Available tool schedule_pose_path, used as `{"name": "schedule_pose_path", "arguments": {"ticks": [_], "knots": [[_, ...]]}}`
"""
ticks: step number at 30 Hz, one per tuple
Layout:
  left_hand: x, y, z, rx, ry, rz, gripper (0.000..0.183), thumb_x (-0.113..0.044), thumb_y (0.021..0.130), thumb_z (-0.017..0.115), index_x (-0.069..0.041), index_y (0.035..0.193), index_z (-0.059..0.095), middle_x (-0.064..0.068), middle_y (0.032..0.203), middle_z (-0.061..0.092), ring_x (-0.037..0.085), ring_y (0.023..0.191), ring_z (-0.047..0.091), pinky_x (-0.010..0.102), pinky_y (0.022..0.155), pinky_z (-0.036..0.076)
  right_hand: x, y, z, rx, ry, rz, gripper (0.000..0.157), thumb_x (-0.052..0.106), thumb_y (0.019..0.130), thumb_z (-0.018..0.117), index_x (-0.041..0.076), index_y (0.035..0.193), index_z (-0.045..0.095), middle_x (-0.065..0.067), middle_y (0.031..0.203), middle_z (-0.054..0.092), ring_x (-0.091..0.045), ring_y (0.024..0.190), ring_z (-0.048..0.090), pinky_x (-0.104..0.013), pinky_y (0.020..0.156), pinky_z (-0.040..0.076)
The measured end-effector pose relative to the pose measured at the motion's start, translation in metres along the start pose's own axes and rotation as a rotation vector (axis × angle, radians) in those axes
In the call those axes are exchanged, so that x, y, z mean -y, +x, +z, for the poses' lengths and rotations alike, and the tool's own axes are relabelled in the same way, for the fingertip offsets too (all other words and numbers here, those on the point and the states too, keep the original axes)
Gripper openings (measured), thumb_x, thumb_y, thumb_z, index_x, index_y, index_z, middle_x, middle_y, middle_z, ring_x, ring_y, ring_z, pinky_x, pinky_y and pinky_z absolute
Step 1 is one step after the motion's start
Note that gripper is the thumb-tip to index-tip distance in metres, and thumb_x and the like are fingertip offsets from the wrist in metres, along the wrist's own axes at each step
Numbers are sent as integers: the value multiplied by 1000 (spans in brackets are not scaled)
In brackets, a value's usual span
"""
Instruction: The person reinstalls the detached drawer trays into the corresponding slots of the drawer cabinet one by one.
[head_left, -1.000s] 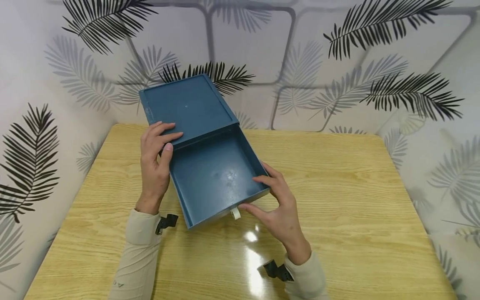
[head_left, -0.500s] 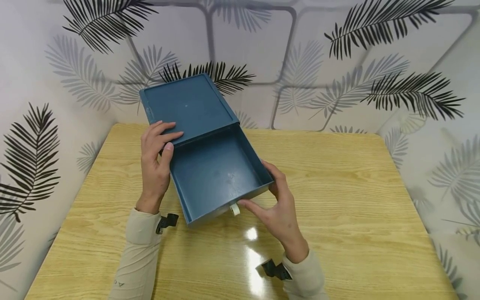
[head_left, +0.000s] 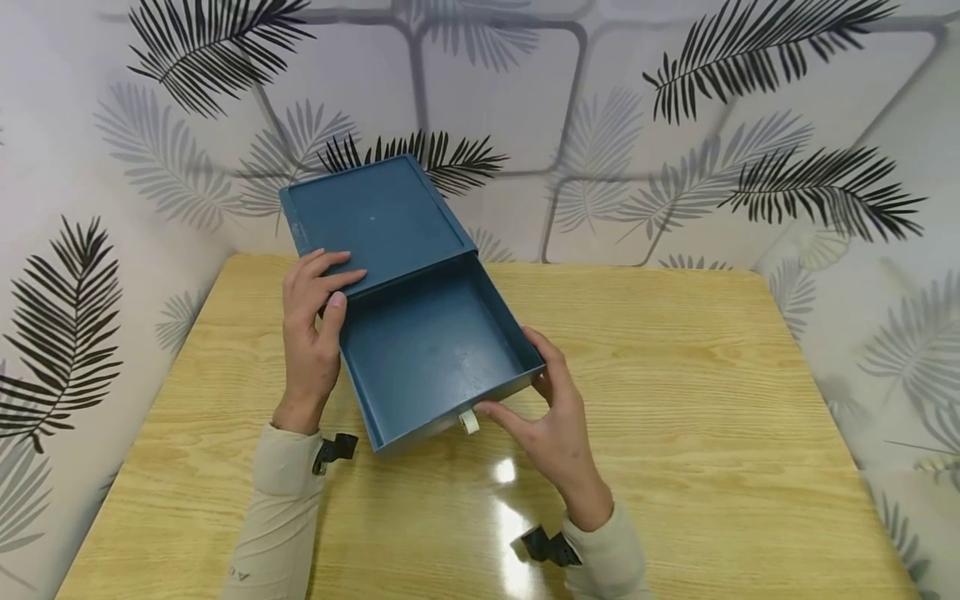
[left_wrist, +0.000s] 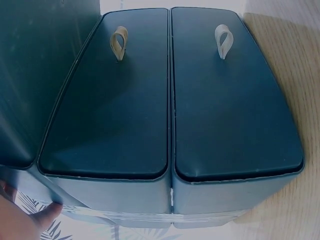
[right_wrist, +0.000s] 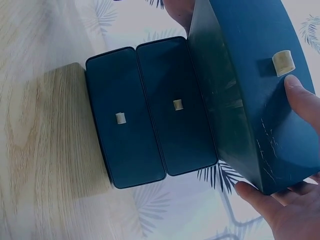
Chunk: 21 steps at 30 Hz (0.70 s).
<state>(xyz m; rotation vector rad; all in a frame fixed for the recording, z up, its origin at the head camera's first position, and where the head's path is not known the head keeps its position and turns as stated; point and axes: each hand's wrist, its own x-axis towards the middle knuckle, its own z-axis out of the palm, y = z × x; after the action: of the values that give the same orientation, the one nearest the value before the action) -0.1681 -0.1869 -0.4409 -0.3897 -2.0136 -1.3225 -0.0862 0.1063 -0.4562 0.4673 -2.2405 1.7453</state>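
A blue plastic drawer unit (head_left: 375, 221) stands at the back left of the table, with its top drawer (head_left: 431, 350) pulled far out. Nothing lies inside that drawer. My left hand (head_left: 309, 342) rests at the unit's left front edge, fingers stretched over the top and thumb at the rim. With my right hand (head_left: 558, 425) I hold the drawer's right front corner. The right thumb (right_wrist: 300, 97) presses the front beside a pale pull loop (right_wrist: 284, 63), and the other fingers go round the side. Two lower drawers (left_wrist: 107, 115) are closed, each with a loop.
The wood-grain table (head_left: 712, 417) extends to the right and in front of the unit. A pale wall (head_left: 495, 92) with leaf patterns rises behind it. A small black device (head_left: 551, 546) sits at each wrist.
My right fingers have slipped from over the drawer's rim to its outer side. The drawer's front has shifted slightly up in the view. The left hand stays put.
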Motion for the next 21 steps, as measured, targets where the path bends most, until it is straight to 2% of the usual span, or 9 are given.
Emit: {"name": "schedule_pose_path", "arguments": {"ticks": [21], "knots": [[-3, -1, -1, 2, -1, -2, 34, -14, 103, 49, -10, 120, 78, 10, 144, 63, 22, 150, 39, 43, 130, 19, 0, 4, 2, 12, 22, 23, 102, 4, 78, 90, 26, 162, 36, -9, 162, 44, -32, 145, 52, -55, 114, 48]]}}
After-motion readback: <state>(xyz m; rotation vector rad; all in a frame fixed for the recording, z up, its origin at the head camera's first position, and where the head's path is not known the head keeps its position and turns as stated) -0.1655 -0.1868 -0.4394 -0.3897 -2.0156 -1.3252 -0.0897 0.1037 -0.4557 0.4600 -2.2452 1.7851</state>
